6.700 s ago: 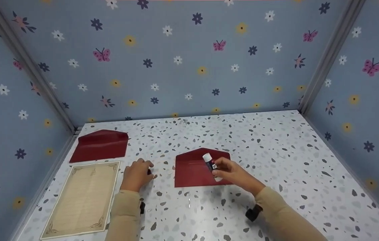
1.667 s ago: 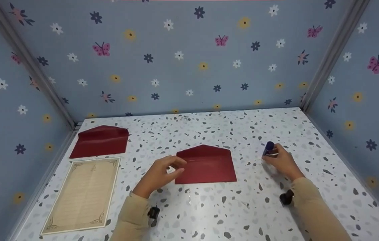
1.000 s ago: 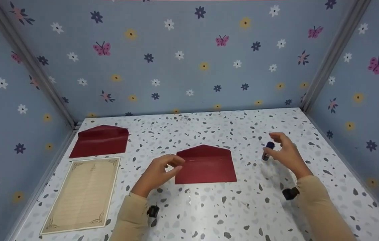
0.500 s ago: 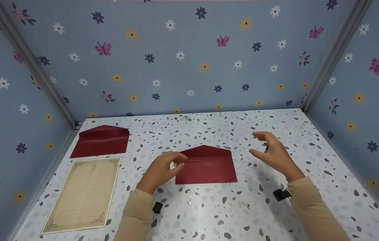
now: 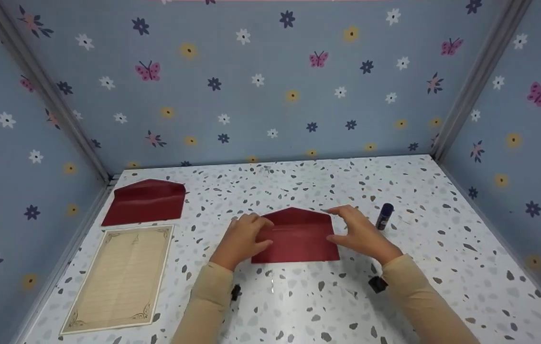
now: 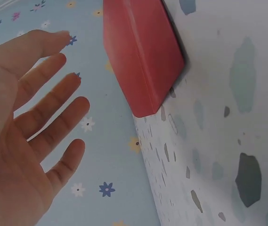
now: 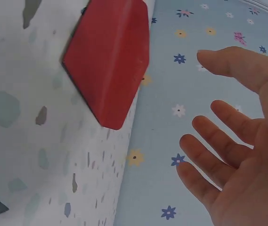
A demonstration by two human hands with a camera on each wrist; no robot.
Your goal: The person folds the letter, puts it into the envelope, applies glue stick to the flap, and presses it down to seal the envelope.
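A red envelope [image 5: 297, 241] lies in the middle of the table, its pointed flap raised toward the back wall. My left hand [image 5: 244, 240] hovers at its left edge, fingers relaxed and apart from it in the left wrist view. Over on the right edge is my right hand [image 5: 361, 234], thumb and fingers spread with nothing between them. The right wrist view shows the envelope [image 7: 108, 66] a short way from those loose fingers. A glue stick [image 5: 384, 216] with a dark blue cap stands upright just right of my right hand.
At the far left lies a second red envelope [image 5: 148, 203] with its flap up. Below it is a cream sheet of lined paper [image 5: 120, 279] with an ornate border. Flower-patterned walls [image 5: 270, 86] enclose the speckled table [image 5: 299, 306] at the back and sides.
My right hand has capped the glue stick, stood it on the right side and let it go, then moved left to the middle envelope. My left hand has moved right to the envelope's left edge.
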